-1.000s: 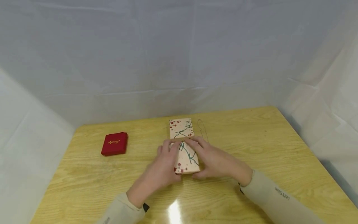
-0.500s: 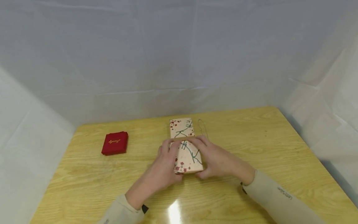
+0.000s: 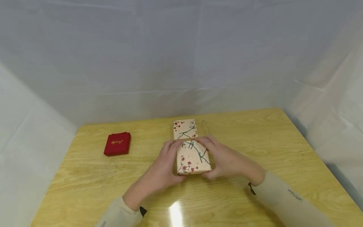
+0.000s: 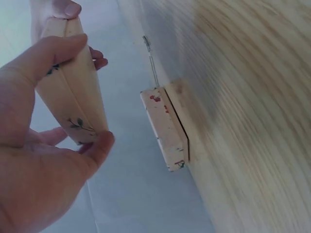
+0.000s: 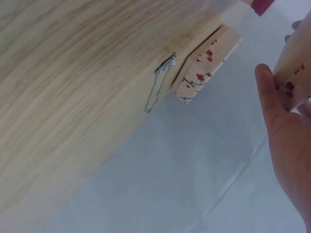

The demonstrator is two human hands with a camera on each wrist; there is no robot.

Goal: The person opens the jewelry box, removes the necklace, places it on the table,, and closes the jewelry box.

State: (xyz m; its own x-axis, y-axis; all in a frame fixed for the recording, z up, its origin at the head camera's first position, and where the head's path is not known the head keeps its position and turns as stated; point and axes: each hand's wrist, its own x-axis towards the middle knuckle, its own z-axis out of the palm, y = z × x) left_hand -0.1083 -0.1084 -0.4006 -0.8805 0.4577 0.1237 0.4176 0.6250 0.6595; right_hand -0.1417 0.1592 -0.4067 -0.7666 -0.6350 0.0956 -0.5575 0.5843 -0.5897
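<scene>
Held box: a pale box (image 3: 193, 157) with red blossoms and dark green branches sits between the two hands, raised off the table, its patterned top facing the head camera; the left wrist view shows a line running along its side.
Left hand: the left hand (image 3: 162, 167) grips the box from its left, fingers bent over the far corner and thumb at the near one.
Right hand: the right hand (image 3: 225, 161) grips the opposite side in much the same way (the two thumbs stand apart below the near edge).
Matching box: a second blossom-patterned box (image 3: 185, 127) lies on the table just beyond the held one, near the far edge, partly hidden in the head view.
Chain: a thin silver chain (image 5: 167, 63) lies in a loop just beside the matching box, on its right.
Red box: a flat red box (image 3: 117, 144) rests well apart, to the left, with gold script on top (too small to read surely).
Table: a yellowish wood-grain table (image 3: 255, 142), with a bright patch of reflected light toward the person.
Backdrop: a creased whitish sheet (image 3: 170, 63) hangs behind.
Sleeves: pale sleeves (image 3: 292, 198) cover both forearms; the right one carries blurred lettering.
</scene>
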